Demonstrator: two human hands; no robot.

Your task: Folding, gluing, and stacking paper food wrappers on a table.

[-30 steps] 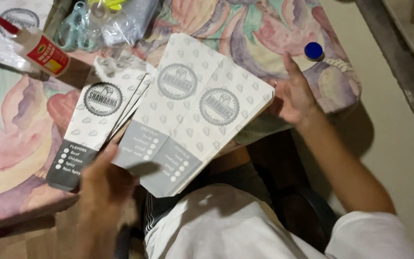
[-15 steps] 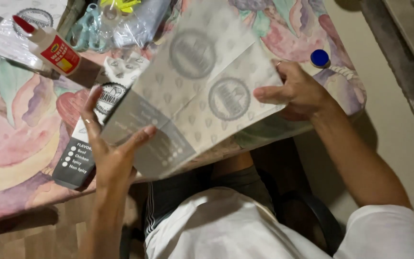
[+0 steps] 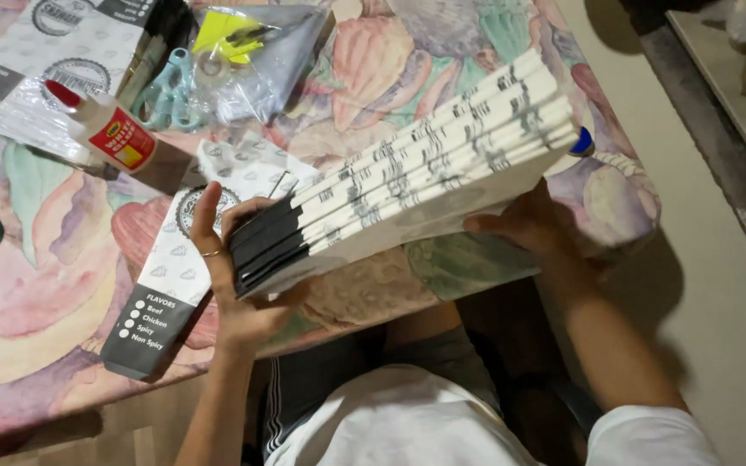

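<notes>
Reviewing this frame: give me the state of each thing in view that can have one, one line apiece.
Stack of flat paper bags: held on edge above the table, edges squared up.
Left hand: grip on the stack's dark end.
Right hand: supporting the stack's far end.
Single paper bag: lying flat on the table.
Glue bottle: on its side, red cap on.

White paper bags [image 3: 416, 164] with black ends, pastel shell-patterned tablecloth [image 3: 53, 285], red-labelled white glue bottle [image 3: 110, 134].

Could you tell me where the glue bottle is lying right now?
In the head view, the glue bottle lies at the upper left of the table, between the clear plastic sheet and the teal scissors.
</notes>
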